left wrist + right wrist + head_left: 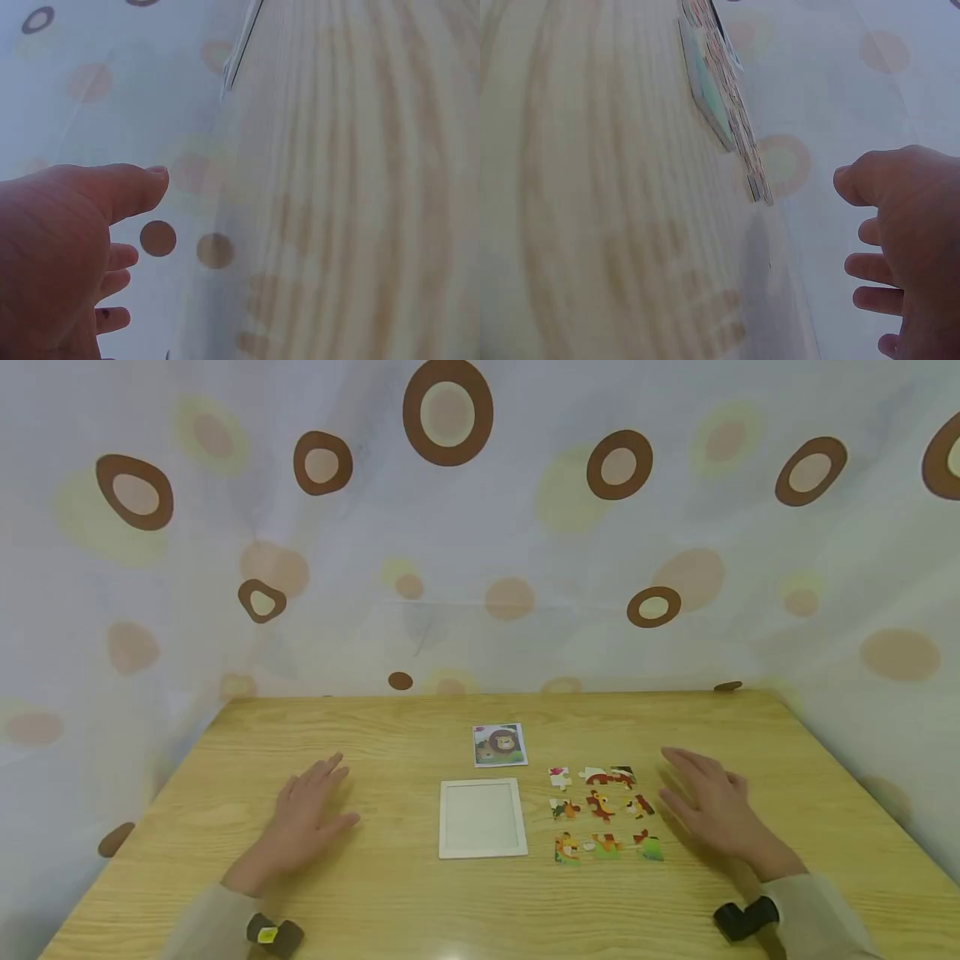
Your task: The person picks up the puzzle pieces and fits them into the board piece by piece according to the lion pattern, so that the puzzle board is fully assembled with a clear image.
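In the head view a white square frame (483,818) lies mid-table, with a lion picture card (500,745) behind it. Several separate puzzle pieces (600,806) lie in rows to its right. My left hand (303,818), fingers spread and empty, is over the table left of the frame. To the right of the pieces, my right hand (716,810) has its fingers extended and holds nothing. The left wrist view has the left hand (67,247) with its thumb out. Beyond the right hand (907,232), the right wrist view shows pieces (711,97) edge-on.
A light wooden table (390,902) carries all of these. Pale cloth with brown and beige spots (450,527) hangs behind it and at both sides. Each wrist wears a dark strap, the left one (276,935) with a yellow mark.
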`<control>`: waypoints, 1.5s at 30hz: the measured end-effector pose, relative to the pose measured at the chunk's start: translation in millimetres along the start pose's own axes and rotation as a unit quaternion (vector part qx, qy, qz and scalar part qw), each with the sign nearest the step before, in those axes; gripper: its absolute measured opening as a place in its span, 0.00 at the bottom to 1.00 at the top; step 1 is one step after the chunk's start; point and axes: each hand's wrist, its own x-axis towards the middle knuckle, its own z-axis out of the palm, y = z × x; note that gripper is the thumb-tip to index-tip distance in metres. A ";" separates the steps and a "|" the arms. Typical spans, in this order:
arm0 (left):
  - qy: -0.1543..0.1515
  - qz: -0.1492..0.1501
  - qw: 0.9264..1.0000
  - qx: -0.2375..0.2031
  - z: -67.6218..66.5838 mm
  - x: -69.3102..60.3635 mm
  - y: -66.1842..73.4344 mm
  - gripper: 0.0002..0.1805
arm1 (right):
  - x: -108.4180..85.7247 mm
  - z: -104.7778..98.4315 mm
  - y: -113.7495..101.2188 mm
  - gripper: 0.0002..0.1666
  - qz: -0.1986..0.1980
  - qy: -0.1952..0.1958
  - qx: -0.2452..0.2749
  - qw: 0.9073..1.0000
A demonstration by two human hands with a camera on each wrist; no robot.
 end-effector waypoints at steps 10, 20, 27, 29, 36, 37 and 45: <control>-0.006 0.037 0.998 -0.052 17.4 5.7 12.0 0.31 | 8.4 15.8 -14.3 0.28 0.001 -0.017 0.038 0.999; -0.034 0.044 0.993 -0.103 38.4 19.8 28.0 0.33 | 28.6 23.3 -23.4 0.23 -0.033 -0.015 0.047 0.998; -0.079 0.050 0.988 -0.124 48.4 28.8 34.7 0.34 | 36.9 29.3 -28.9 0.21 -0.038 -0.032 0.054 0.997; -0.082 0.051 0.988 -0.123 50.3 30.2 36.0 0.34 | 38.1 32.0 -30.8 0.21 -0.042 -0.037 0.058 0.997; -0.100 0.053 0.987 -0.117 53.1 33.8 39.1 0.38 | 43.8 42.1 -38.0 0.19 -0.047 -0.045 0.068 0.996; -0.101 0.055 0.987 -0.117 53.2 33.9 40.1 0.39 | 44.9 43.3 -39.2 0.19 -0.048 -0.046 0.069 0.995; -0.123 0.054 0.985 -0.108 53.0 38.8 46.7 0.46 | 53.8 49.8 -47.2 0.18 -0.057 -0.044 0.069 0.995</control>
